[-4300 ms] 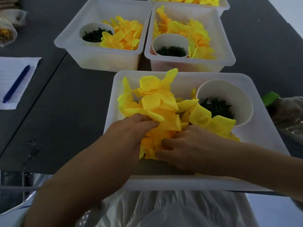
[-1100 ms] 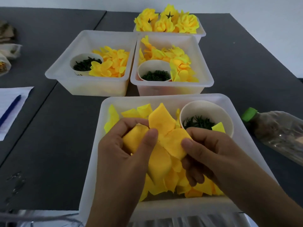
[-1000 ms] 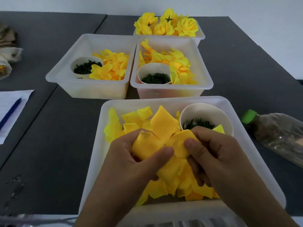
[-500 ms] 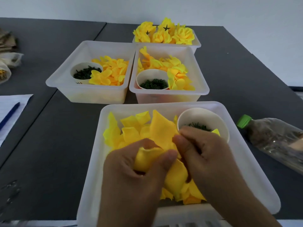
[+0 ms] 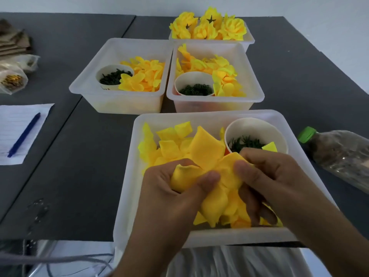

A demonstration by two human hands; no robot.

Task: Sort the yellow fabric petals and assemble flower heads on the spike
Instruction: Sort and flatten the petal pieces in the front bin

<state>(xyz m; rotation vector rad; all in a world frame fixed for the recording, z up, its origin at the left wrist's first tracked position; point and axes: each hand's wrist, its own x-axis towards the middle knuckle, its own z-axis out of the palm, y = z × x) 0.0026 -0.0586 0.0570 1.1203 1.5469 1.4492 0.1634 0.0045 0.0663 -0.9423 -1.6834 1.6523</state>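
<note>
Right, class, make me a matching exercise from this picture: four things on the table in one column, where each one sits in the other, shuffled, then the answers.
Things
1. finished yellow flower heads
2. blue pen
3. bottle with green cap
4. bunch of yellow petals

Places
A. on the lined paper, far left
B. gripped by the left hand and right hand
C. in the farthest tub
D. lying right of the nearest tub

Pairs: 1-C, 2-A, 3-D, 4-B

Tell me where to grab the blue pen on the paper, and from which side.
Take the blue pen at mid-barrel, coming straight down from above. It lies flat on the lined paper, slanted, with bare sheet on both sides, so fingers should close across the barrel, square to its slant. Its ends are probably too narrow for a steady pinch.
</note>
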